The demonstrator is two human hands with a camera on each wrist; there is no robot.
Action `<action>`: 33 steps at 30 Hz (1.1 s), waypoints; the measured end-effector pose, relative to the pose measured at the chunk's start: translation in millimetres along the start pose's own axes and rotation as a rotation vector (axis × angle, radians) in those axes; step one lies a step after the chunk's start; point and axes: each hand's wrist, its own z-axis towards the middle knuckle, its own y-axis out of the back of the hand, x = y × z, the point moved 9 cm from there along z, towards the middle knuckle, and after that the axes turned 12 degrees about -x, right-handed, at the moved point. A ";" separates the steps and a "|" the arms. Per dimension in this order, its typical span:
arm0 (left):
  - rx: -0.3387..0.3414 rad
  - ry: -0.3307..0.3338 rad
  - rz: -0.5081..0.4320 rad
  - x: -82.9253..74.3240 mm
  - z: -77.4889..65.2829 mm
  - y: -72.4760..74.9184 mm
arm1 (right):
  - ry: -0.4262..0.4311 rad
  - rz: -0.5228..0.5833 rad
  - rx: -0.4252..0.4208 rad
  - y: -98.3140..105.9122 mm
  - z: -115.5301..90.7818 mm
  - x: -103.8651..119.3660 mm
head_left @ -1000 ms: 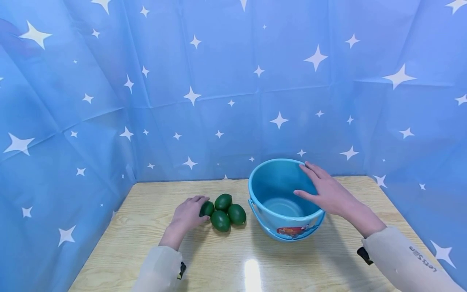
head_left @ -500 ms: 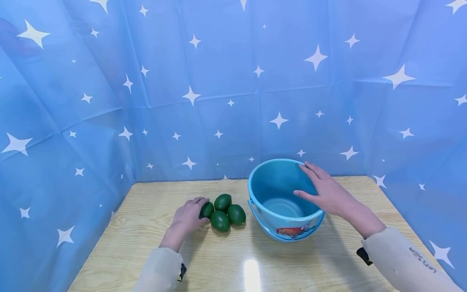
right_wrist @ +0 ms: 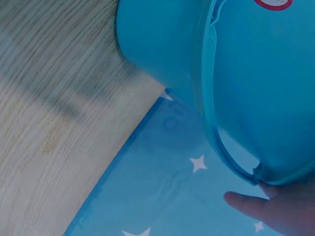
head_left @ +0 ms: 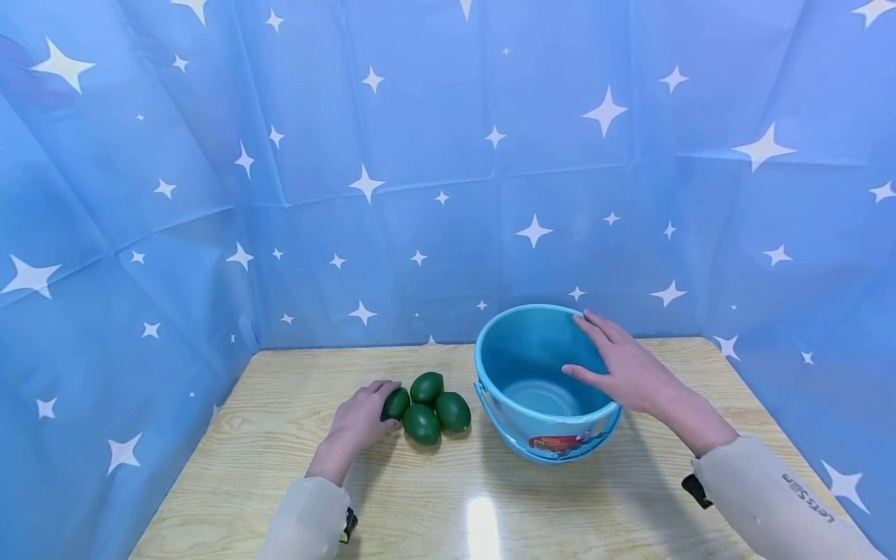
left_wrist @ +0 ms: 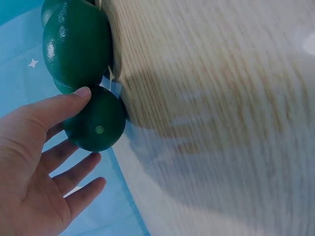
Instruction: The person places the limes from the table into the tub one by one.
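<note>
Several dark green oval fruits lie clustered on the wooden table point(head_left: 448, 498). My left hand point(head_left: 371, 406) lies against the leftmost fruit point(head_left: 397, 402). In the left wrist view my thumb tip touches that fruit point(left_wrist: 96, 125) and the other fingers point(left_wrist: 83, 164) lie loosely extended beside it, with a second fruit point(left_wrist: 76, 44) behind. A light blue bucket point(head_left: 532, 435), empty inside, stands to the right of the cluster. My right hand point(head_left: 619, 365) rests on its right rim with straight fingers. In the right wrist view the bucket wall point(right_wrist: 266, 83) and its handle point(right_wrist: 216, 142) fill the frame above a fingertip point(right_wrist: 261, 211).
Blue star-printed cloth point(head_left: 448, 155) hangs as a wall behind the table and along both sides. The bucket's handle hangs down against its front, beside a red label point(head_left: 556, 442). Bare wood lies in front of the fruits and the bucket.
</note>
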 end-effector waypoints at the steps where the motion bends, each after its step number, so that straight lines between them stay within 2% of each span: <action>1: -0.001 0.011 -0.022 1.5 -0.4 -0.6 | -0.001 0.000 0.000 -0.1 -0.1 0.1; 7: -0.016 0.090 -0.162 12.7 -2.6 -5.5 | -0.003 0.005 0.001 -0.7 -0.1 0.9; 21: -0.029 0.143 -0.410 19.3 -4.6 -10.0 | -0.005 0.004 -0.005 -0.5 -0.6 0.1; 26: -0.032 0.159 -0.470 21.7 -4.3 -13.4 | -0.008 0.000 -0.006 -0.2 -0.6 0.0; 33: -0.041 0.165 -0.495 24.3 -4.2 -16.5 | -0.012 0.000 -0.008 0.9 0.1 0.0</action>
